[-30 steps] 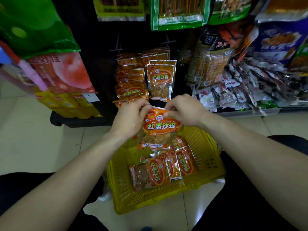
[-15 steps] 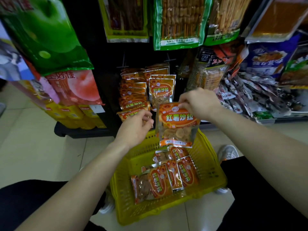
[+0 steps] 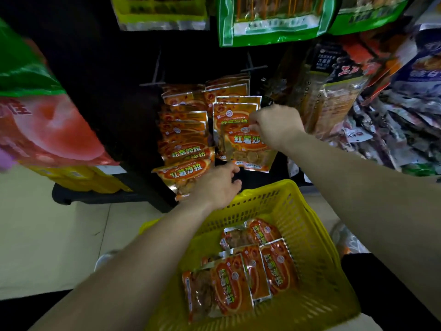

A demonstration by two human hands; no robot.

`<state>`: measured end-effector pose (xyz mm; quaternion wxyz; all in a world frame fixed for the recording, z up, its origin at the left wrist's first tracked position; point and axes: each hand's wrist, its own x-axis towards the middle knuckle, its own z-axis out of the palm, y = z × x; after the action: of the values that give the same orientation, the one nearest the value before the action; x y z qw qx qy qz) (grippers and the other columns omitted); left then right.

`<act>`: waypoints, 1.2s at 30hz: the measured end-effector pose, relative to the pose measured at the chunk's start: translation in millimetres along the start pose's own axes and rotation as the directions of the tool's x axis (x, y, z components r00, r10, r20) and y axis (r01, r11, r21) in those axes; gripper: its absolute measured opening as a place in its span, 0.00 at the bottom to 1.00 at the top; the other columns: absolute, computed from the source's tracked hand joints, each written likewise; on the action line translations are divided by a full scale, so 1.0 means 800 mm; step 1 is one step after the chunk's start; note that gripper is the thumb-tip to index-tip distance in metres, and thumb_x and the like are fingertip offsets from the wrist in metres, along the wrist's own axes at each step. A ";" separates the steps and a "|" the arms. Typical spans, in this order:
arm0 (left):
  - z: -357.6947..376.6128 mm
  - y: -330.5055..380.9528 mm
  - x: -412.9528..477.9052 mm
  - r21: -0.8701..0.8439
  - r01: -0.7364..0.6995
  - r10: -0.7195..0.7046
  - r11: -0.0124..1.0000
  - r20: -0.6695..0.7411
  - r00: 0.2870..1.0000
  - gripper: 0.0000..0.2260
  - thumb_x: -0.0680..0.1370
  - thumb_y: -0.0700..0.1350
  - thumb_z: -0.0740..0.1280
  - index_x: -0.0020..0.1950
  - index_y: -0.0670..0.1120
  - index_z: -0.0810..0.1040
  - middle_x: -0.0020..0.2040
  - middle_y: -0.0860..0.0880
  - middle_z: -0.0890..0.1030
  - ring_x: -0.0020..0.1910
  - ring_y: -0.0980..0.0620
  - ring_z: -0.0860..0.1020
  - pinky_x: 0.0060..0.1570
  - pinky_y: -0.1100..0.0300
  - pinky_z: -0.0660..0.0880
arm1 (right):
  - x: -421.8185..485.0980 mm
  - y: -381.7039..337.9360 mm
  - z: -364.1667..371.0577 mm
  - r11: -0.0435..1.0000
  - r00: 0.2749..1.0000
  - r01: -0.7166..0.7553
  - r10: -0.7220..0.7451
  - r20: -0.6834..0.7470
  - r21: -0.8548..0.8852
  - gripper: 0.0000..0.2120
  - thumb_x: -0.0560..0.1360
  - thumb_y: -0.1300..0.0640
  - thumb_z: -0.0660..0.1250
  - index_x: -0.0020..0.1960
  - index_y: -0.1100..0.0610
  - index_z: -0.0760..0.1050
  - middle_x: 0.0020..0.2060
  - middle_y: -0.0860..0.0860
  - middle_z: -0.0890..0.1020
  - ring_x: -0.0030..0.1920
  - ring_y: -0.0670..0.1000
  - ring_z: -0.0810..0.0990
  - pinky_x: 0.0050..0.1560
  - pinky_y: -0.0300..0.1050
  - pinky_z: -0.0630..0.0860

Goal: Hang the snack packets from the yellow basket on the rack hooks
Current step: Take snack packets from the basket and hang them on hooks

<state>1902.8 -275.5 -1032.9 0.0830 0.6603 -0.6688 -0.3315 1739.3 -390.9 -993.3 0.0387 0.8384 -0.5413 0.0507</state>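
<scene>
My right hand (image 3: 276, 126) pinches the top edge of an orange snack packet (image 3: 248, 149) and holds it against the right-hand row of hung packets (image 3: 235, 108) on the dark rack. My left hand (image 3: 218, 185) hovers just below, fingers loosely curled, beside the lowest packet of the left-hand row (image 3: 185, 144); it holds nothing. The yellow basket (image 3: 317, 256) stands on the floor below my arms with several orange packets (image 3: 238, 273) lying inside. The hook itself is hidden behind the packets.
Green bags (image 3: 269, 17) hang above the hooks, a red and green bag (image 3: 45, 120) hangs at the left, and mixed packets (image 3: 381, 111) crowd the right side. Pale floor tiles (image 3: 47, 235) lie to the left of the basket.
My right hand has carried the packet up and forward from over the basket to the right row on the rack. My left hand let go of it and now hovers below.
</scene>
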 end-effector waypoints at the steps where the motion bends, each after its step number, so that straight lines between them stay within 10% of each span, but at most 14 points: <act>1: 0.009 -0.002 0.019 0.004 0.000 0.000 1.000 0.007 1.000 0.18 0.82 0.51 0.64 0.72 0.53 0.71 0.67 0.49 0.78 0.61 0.48 0.78 0.57 0.56 0.76 | 0.008 0.001 0.013 1.000 1.000 0.010 -0.010 0.007 0.005 0.10 0.80 0.46 0.63 0.55 0.49 0.79 0.47 0.54 0.83 0.49 0.58 0.81 0.40 0.47 0.71; 15: 0.096 -0.028 0.191 0.141 0.075 -0.079 0.987 0.025 0.997 0.34 0.79 0.49 0.64 0.78 0.63 0.49 0.72 0.45 0.71 0.67 0.40 0.73 0.63 0.45 0.74 | 0.107 0.022 0.101 0.962 0.997 -0.006 -0.016 0.079 0.274 0.10 0.79 0.46 0.64 0.57 0.47 0.79 0.53 0.54 0.81 0.54 0.59 0.79 0.52 0.54 0.78; 29: 0.106 -0.039 0.198 0.126 0.086 -0.080 0.988 -0.054 0.995 0.31 0.78 0.50 0.64 0.77 0.65 0.53 0.68 0.46 0.75 0.64 0.40 0.75 0.58 0.48 0.75 | 0.116 0.023 0.113 0.989 0.998 -0.061 0.058 0.023 0.138 0.09 0.79 0.50 0.64 0.57 0.49 0.78 0.50 0.55 0.82 0.49 0.60 0.81 0.42 0.48 0.70; 36: 0.105 -0.048 0.204 0.101 0.154 -0.157 0.983 0.021 0.987 0.32 0.79 0.51 0.64 0.79 0.61 0.51 0.69 0.44 0.74 0.64 0.40 0.74 0.58 0.49 0.75 | 0.109 0.023 0.122 0.972 0.994 -0.059 0.037 0.101 0.227 0.25 0.75 0.50 0.68 0.71 0.49 0.69 0.66 0.56 0.74 0.66 0.61 0.70 0.63 0.56 0.71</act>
<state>1869.7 -397.3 -1172.0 0.0145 0.7089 -0.6319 -0.3130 1762.4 -489.0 -1078.5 -0.0856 0.8253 -0.5533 0.0736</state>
